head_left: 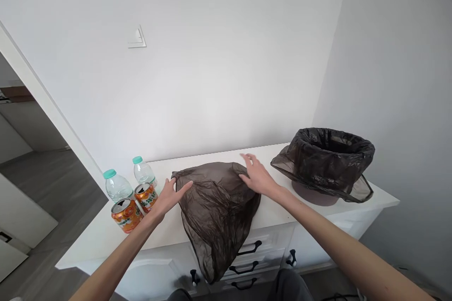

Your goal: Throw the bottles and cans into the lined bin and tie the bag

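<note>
A thin dark plastic garbage bag (pixel 215 211) is spread over the white cabinet top, its lower part hanging over the front edge. At the bag's upper left corner is my left hand (pixel 171 201), thumb and fingers apart; its fingertips are near or touching the film. My right hand (pixel 259 178) hovers at the bag's upper right edge with fingers spread, gripping nothing. Further right stands a round bin (pixel 314 195) lined with another dark garbage bag (pixel 326 162), folded over its rim and draping down the sides.
Left of the bag stand two orange soda cans (pixel 126 215) and two clear bottles (pixel 118 187) with teal caps. The white cabinet (pixel 379 200) has black handles (pixel 243 269) on its front. A wall with a light switch (pixel 137 37) rises behind, and a doorway lies at left.
</note>
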`<state>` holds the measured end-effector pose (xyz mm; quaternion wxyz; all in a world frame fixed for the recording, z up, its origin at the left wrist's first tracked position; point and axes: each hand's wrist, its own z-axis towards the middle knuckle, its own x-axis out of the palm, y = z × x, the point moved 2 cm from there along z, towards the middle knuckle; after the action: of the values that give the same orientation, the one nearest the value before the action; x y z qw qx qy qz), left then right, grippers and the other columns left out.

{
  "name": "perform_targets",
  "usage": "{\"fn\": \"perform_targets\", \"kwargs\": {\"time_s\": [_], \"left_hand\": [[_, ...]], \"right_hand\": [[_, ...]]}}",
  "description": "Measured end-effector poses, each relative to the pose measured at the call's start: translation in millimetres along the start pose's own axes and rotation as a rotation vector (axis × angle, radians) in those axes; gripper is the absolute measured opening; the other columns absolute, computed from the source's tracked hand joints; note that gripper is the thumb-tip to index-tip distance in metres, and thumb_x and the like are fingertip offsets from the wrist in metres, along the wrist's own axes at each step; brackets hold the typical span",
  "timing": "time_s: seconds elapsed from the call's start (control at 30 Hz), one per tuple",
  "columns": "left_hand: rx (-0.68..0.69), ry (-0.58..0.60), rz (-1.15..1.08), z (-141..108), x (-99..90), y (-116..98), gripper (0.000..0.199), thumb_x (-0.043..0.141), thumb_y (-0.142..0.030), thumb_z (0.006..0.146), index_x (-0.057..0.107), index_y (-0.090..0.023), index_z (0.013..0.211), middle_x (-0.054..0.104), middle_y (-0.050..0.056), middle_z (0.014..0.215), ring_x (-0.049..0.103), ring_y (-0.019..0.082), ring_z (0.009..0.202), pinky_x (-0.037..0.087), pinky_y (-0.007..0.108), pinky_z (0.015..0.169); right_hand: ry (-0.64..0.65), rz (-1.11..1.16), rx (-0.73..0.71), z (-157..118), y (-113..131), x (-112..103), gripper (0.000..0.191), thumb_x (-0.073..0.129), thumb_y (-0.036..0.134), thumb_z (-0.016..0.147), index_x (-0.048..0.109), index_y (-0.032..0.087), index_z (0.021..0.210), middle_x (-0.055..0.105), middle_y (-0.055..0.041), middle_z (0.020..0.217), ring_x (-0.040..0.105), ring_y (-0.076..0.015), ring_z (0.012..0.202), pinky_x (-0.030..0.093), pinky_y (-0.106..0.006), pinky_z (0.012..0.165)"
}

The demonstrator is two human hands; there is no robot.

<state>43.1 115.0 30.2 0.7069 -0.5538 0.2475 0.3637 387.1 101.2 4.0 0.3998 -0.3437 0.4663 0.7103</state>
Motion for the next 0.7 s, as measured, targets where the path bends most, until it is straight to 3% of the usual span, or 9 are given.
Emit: {"fn": "perform_targets", "kwargs": {"time_s": [0.1,0.17,0.2,0.27,0.33,0.43,0.57,0.63,0.7], "left_hand": [[-0.065,-0.055,0.079,-9,6.6,-8,0.106,0.064,-0.067,0.084,0.028,-0.002,0.159,0.018,0.034,0.167,0.01,0.047,0.157,0.028,0.065,0.12],[0.141,-0.141,0.089,-25,13.0,-23,0.103,0.06,-0.058,0.092,0.01,-0.004,0.164,0.006,0.03,0.171,0.002,0.041,0.159,0.021,0.061,0.125],[0.289,-0.11,0.095,-35,18.3,-30,0.094,0.056,-0.053,0.097,0.008,-0.01,0.166,0.008,0.025,0.172,0.005,0.037,0.16,0.021,0.058,0.127],[0.591,0.143,0.133,-58,32.1,-39,0.075,0.048,-0.047,0.103,0.015,-0.024,0.166,0.02,0.013,0.173,0.018,0.029,0.16,0.025,0.05,0.128],[0.788,0.464,0.205,-79,43.2,-36,0.068,0.048,-0.049,0.104,0.022,-0.032,0.165,0.028,0.007,0.171,0.025,0.027,0.158,0.028,0.049,0.127],[0.842,0.673,0.314,-99,46.9,-10,0.082,0.052,-0.059,0.1,0.014,-0.03,0.167,0.02,0.009,0.172,0.021,0.032,0.158,0.027,0.055,0.126],[0.885,0.698,0.451,-113,48.8,34,0.126,0.079,-0.061,0.077,-0.002,-0.026,0.167,0.005,0.015,0.173,0.014,0.042,0.158,0.024,0.061,0.126],[0.915,0.617,0.538,-118,54.6,49,0.125,0.084,-0.036,0.077,-0.004,-0.03,0.167,0.005,0.012,0.174,0.014,0.041,0.158,0.024,0.06,0.126],[0.921,0.506,0.583,-122,61.5,57,0.112,0.066,-0.008,0.083,-0.004,-0.034,0.166,0.009,0.007,0.174,0.016,0.034,0.159,0.025,0.056,0.127]], "right_hand": [[0.204,0.008,-0.115,-13,11,16,0.075,0.046,0.057,0.101,0.025,0.022,0.164,0.021,-0.0161,0.17,0.013,-0.0369,0.159,0.021,-0.052,0.126],[0.341,0.011,-0.075,-21,10,35,0.086,0.037,0.072,0.098,0.02,0.021,0.166,0.011,-0.0158,0.174,0.0,-0.0393,0.16,0.012,-0.058,0.126],[0.389,0.011,-0.058,-26,8,45,0.091,0.033,0.076,0.097,0.018,0.021,0.167,0.006,-0.0156,0.174,-0.004,-0.0397,0.16,0.008,-0.06,0.126],[0.446,0.005,-0.049,-33,2,67,0.093,0.026,0.08,0.095,0.014,0.022,0.167,0.001,-0.0141,0.174,-0.006,-0.0391,0.159,0.002,-0.061,0.126],[0.464,0.005,-0.053,-39,-2,86,0.091,0.021,0.08,0.096,0.013,0.024,0.167,-0.003,-0.011,0.174,-0.008,-0.0368,0.16,-0.002,-0.06,0.126],[0.444,0.031,-0.068,-46,-8,100,0.085,0.014,0.077,0.098,0.012,0.027,0.167,-0.007,-0.0051,0.174,-0.011,-0.0318,0.16,-0.006,-0.056,0.127],[0.421,0.048,-0.074,-48,-13,102,0.084,0.014,0.077,0.098,0.011,0.03,0.167,-0.006,-0.0016,0.174,-0.009,-0.0283,0.16,-0.007,-0.053,0.128],[0.43,0.049,-0.064,-47,-14,101,0.084,0.014,0.077,0.098,0.01,0.03,0.167,-0.005,-0.0011,0.174,-0.009,-0.0275,0.161,-0.008,-0.052,0.128],[0.438,0.051,-0.048,-47,-13,99,0.084,0.014,0.077,0.098,0.009,0.029,0.167,-0.005,-0.0004,0.174,-0.01,-0.0273,0.16,-0.008,-0.052,0.128]]}}
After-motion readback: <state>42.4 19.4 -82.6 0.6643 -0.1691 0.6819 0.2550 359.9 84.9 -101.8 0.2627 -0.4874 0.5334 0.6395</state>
